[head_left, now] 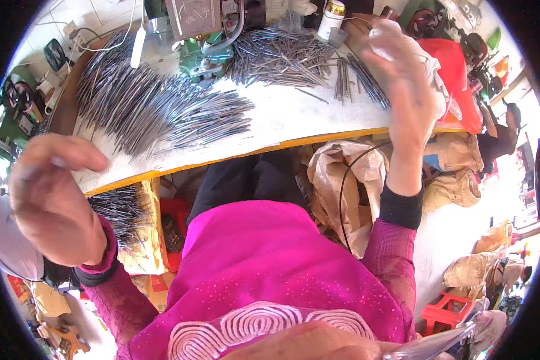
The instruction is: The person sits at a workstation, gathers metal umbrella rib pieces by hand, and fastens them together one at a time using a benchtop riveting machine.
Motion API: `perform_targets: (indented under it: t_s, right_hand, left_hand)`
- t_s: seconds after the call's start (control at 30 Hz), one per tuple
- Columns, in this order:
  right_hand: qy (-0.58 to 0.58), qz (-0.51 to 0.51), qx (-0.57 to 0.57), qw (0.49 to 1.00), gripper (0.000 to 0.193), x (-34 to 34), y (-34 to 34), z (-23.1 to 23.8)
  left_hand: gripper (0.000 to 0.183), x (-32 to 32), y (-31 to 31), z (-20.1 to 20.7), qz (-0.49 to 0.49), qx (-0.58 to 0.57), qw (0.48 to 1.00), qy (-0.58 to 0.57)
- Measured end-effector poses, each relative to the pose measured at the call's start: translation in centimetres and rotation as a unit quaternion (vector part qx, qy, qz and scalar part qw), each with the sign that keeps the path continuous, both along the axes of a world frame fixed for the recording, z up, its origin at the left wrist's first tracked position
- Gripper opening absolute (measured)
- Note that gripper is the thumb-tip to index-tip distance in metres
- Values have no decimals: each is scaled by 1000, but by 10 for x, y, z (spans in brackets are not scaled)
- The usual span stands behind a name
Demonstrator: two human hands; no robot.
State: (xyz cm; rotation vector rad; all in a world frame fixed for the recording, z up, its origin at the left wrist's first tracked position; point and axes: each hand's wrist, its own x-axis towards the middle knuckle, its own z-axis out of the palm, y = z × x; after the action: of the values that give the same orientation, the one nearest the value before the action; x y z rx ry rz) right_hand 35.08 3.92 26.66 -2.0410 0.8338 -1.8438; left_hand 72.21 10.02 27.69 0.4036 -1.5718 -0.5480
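Clear glasses (441, 341): may slip, spoiling sight.
White-topped, yellow-edged desk (282, 117): no visible rail; loose pieces could roll off.
Fanned thin grey metal rods (156, 111): desk's left; brushing could scatter them.
Left hand (53, 195): curled loosely, seemingly empty.
Right hand (407, 87): blurred, cannot tell its grip.

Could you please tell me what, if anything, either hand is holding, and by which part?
Nothing appears to be held: the left hand is loosely curved with nothing visible in it, and the right hand, though blurred, also shows nothing.
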Motion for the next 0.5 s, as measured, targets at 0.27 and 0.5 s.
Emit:
perform_targets:
  t_s: [0.27, 0.5]
  right_hand:
    - [323, -67, 185, 926, 37, -11, -36, -58]
    - [352, -39, 203, 913, 34, -1, -42, -73]
  left_hand:
    - [10, -29, -48, 38, -429, 18, 848, -310]
    - [9, -23, -47, 10, -453, 45, 834, -313]
